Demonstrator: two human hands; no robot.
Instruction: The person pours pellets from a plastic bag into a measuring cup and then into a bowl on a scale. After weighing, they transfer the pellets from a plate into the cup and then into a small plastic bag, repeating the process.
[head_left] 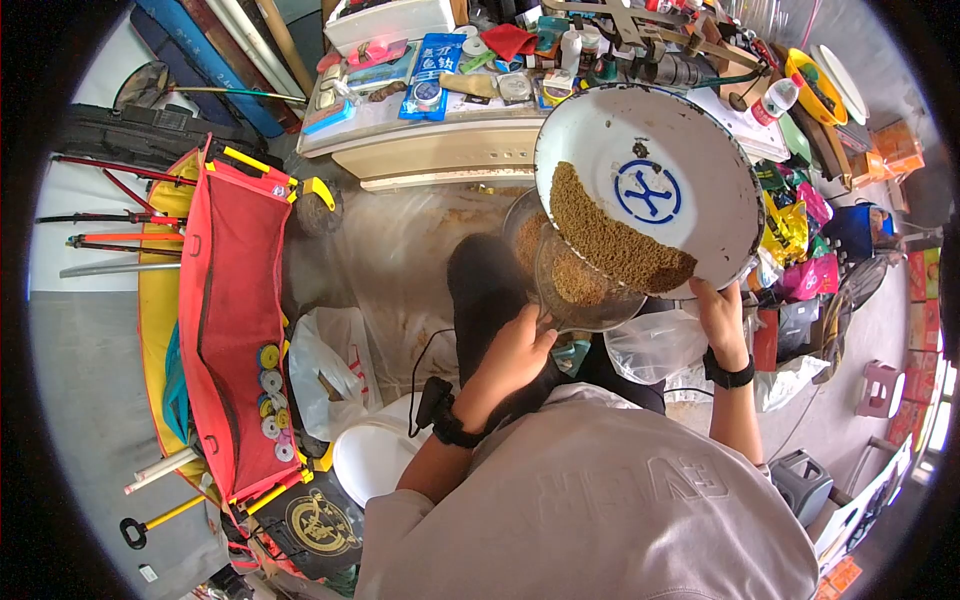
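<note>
A white enamel basin with a blue mark at its centre and a worn dark rim is tilted. Brown granules lie heaped along its lower left side. My right hand grips the near rim. Lower and to the left, my left hand is closed around the handle of a round mesh sieve. Some lighter brown granules rest in the sieve, under the basin's edge. Behind it, partly hidden, a round container holds more granules.
A cluttered table stands in front. To the left is a red fabric holder with line spools. A white bucket and a plastic bag sit by my left side. Another clear bag hangs below the basin.
</note>
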